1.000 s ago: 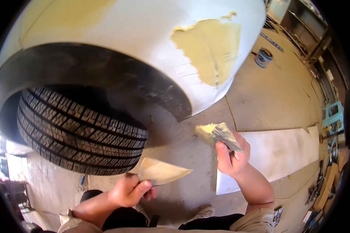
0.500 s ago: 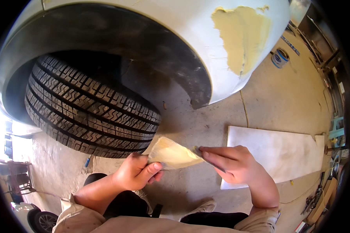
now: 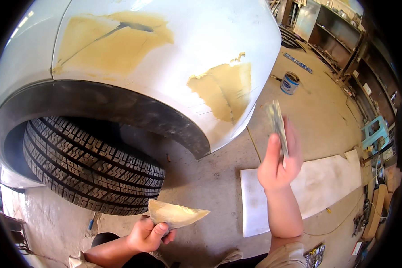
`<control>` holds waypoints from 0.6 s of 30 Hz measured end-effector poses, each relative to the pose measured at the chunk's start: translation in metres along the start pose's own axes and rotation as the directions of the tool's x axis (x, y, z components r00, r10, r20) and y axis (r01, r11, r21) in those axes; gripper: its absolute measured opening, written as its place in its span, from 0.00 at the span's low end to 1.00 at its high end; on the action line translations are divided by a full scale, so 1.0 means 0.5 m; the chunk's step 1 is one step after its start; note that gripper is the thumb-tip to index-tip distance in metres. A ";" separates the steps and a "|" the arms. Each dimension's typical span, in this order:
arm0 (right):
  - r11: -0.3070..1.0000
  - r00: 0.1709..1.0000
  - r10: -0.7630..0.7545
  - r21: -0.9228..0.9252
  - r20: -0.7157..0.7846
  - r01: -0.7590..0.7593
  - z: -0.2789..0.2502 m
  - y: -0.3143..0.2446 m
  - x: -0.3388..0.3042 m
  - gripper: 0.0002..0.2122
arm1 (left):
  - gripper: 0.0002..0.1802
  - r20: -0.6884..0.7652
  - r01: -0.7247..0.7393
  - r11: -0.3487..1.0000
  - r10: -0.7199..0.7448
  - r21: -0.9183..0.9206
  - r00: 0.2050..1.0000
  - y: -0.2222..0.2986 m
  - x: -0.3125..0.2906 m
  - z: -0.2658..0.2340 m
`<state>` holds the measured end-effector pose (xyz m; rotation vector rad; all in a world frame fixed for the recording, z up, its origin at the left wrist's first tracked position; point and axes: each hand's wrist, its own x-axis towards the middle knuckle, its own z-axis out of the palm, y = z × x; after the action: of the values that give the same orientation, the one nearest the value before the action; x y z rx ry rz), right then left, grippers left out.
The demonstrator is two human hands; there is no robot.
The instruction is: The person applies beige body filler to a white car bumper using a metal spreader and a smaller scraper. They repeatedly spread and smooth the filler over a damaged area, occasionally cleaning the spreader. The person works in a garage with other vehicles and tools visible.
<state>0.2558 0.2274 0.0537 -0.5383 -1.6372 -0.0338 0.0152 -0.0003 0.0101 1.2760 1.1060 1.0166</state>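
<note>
My left hand [image 3: 148, 235], low near the tyre [image 3: 94, 165], is closed on one end of a pointed palette [image 3: 176, 211] smeared with pale yellow body filler. Raised to the right, my right hand [image 3: 280, 166] grips a flat filler spreader [image 3: 275, 118] with smears on it, its blade upward. The spreader is apart from both the palette and the car. On the white car body [image 3: 174, 67] are two yellow filler patches: a larger patch [image 3: 87, 42] above the wheel arch, with a dark grey streak, and a smaller patch [image 3: 221, 91] near the corner, with a thin dark line.
A filler can [image 3: 290, 83] stands on the concrete floor beside a blue plate [image 3: 298, 63]. A white sheet [image 3: 317, 190] lies at the right. Farther right are a light-blue stool [image 3: 376, 133] and shelves [image 3: 337, 33]. A blue-handled tool [image 3: 92, 222] lies below the tyre.
My right hand has left the palette and risen with the spreader toward the smaller patch. My left hand still holds the palette. The view has shifted, bringing the larger patch in.
</note>
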 end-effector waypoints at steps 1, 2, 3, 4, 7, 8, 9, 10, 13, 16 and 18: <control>1.000 0.999 -0.008 -0.029 -0.031 0.007 0.020 0.009 0.013 0.17 | 0.25 0.005 0.005 1.000 -0.005 0.012 1.000 0.003 0.000 -0.003; 0.998 0.998 -0.023 -0.061 -0.063 0.019 0.034 0.012 0.028 0.18 | 0.26 0.013 0.003 1.000 -0.003 0.023 1.000 0.010 -0.003 -0.003; 0.995 0.998 -0.008 -0.098 -0.067 0.001 0.045 0.011 0.044 0.19 | 0.28 0.020 0.000 0.999 -0.001 0.033 1.000 0.013 -0.004 -0.004; 0.992 0.997 0.013 -0.128 -0.072 -0.022 0.057 0.011 0.057 0.19 | 0.28 0.006 0.000 1.000 -0.001 0.027 1.000 0.011 -0.007 -0.006; 0.988 0.989 0.111 -0.096 -0.095 -0.120 0.095 0.009 0.076 0.21 | 0.29 -0.020 -0.001 1.000 0.002 0.009 1.000 0.006 -0.017 -0.009; 0.986 0.988 0.130 -0.091 -0.087 -0.138 0.103 0.005 0.080 0.22 | 0.29 -0.016 -0.002 1.000 0.002 0.005 1.000 0.007 -0.018 -0.012; 0.984 0.986 0.149 -0.087 -0.079 -0.155 0.110 0.003 0.082 0.22 | 0.29 -0.012 -0.004 1.000 0.004 0.001 1.000 0.007 -0.018 -0.014; 0.985 0.986 0.144 -0.079 -0.088 -0.151 0.117 0.001 0.080 0.22 | 0.29 -0.024 0.000 1.000 0.000 0.002 1.000 0.004 -0.021 -0.018; 0.990 0.989 0.114 -0.068 -0.093 -0.121 0.134 -0.005 0.075 0.21 | 0.28 -0.048 0.014 1.000 -0.014 0.001 0.999 -0.002 -0.029 -0.028; 0.992 0.995 0.070 -0.096 -0.065 -0.076 0.137 -0.021 0.072 0.17 | 0.28 -0.054 0.028 1.000 -0.028 -0.002 0.998 -0.002 -0.030 -0.038; 0.989 0.996 0.059 -0.135 -0.062 -0.067 0.143 -0.029 0.067 0.17 | 0.28 -0.065 0.026 1.000 -0.026 0.004 0.998 -0.006 -0.031 -0.043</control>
<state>0.1829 0.2489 0.0786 -0.6882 -1.5683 -0.1144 -0.0092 -0.0112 0.0086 1.2370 1.1721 1.0430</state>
